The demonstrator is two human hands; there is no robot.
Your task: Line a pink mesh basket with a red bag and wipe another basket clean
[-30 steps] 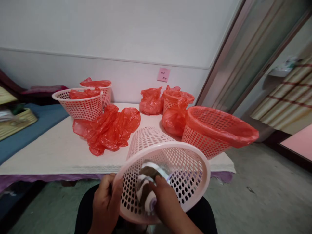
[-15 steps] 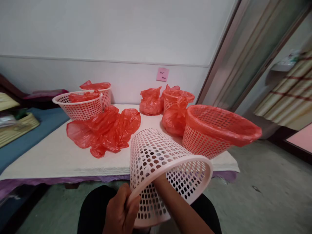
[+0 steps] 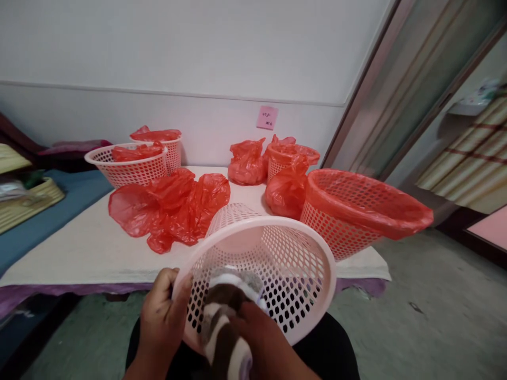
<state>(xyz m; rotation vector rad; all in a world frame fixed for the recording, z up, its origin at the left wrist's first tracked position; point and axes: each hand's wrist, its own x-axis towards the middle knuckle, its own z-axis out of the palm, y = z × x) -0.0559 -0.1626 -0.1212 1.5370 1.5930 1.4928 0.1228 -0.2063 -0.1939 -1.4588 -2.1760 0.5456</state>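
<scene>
A pale pink perforated plastic basket point(image 3: 295, 227) lies tilted over my knees, its mouth facing me. My left hand point(image 3: 160, 311) is closed on its left rim. Inside the basket, at the mouth, my right hand point(image 3: 259, 327) grips a brown, cream and grey striped cloth point(image 3: 225, 332). The cloth hangs partly out over the lower rim; its exact kind I cannot make out. A crumpled red plastic bag point(image 3: 178, 206) lies on the white cover beyond the basket. To the right stands a basket lined with a red bag point(image 3: 356, 206).
At the back left stand two pale baskets point(image 3: 130, 171) with red bags in them. Knotted red bags point(image 3: 247, 163) and another lined basket point(image 3: 293, 155) sit near the wall. A pink note point(image 3: 267, 117) sticks to the wall. A woven tray point(image 3: 34, 203) is at far left.
The basket has turned its mouth toward me. My right arm, deep inside before, has drawn back, and the striped cloth now shows in that hand. My left hand has shifted left with the rim.
</scene>
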